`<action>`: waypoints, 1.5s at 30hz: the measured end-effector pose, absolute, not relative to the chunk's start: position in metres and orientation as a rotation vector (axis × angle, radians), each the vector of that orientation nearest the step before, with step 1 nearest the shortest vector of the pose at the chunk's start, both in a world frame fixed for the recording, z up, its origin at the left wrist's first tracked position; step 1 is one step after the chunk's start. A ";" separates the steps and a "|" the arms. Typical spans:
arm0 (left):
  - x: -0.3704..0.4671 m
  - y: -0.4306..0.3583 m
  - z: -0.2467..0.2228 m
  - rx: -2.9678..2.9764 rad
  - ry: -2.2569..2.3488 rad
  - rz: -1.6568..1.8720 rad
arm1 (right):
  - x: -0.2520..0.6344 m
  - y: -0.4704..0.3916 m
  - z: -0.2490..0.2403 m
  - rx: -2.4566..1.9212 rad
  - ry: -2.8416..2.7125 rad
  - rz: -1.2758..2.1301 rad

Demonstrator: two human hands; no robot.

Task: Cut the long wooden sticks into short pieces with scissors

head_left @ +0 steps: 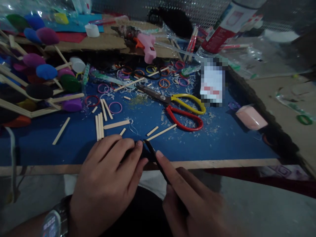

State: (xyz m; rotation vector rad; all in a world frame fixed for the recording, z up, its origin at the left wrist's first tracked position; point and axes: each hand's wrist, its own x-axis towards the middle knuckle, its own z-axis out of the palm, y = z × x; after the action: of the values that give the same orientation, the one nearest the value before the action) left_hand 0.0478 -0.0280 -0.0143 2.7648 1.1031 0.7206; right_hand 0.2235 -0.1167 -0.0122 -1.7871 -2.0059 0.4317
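My right hand is closed around a dark cutter knife, forefinger stretched along its back. The knife's tip rests against a thin wooden stick near the table's front edge. Pressed together at the near end of that stick are the fingers of my left hand, which hide part of it. A short stick piece lies just beyond. Several cut sticks and a flat wooden strip lie past my left knuckles. Scissors with red and yellow handles rest farther back, blades spread slightly.
Stick constructions with coloured oval pieces crowd the left side. A pink glue gun lies on cardboard at the back. Rubber bands and shavings are scattered over the blue surface. A bottle, a blurred-out phone and a pinkish block are at right.
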 end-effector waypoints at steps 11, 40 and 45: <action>0.050 -0.046 -0.029 2.917 1.215 0.635 | 0.216 -0.110 -0.006 -1.844 -2.140 0.299; 0.046 -0.038 -0.033 3.131 1.081 0.637 | 0.216 -0.114 -0.004 -1.835 -2.186 0.206; 0.046 -0.038 -0.035 3.136 1.084 0.682 | 0.214 -0.111 -0.007 -1.864 -2.169 0.175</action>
State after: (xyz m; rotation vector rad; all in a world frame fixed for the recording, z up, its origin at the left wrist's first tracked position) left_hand 0.0457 -0.0377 -0.0350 3.1363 1.0842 0.6820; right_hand 0.2137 -0.1113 -0.0065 -1.8638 -2.1685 0.1754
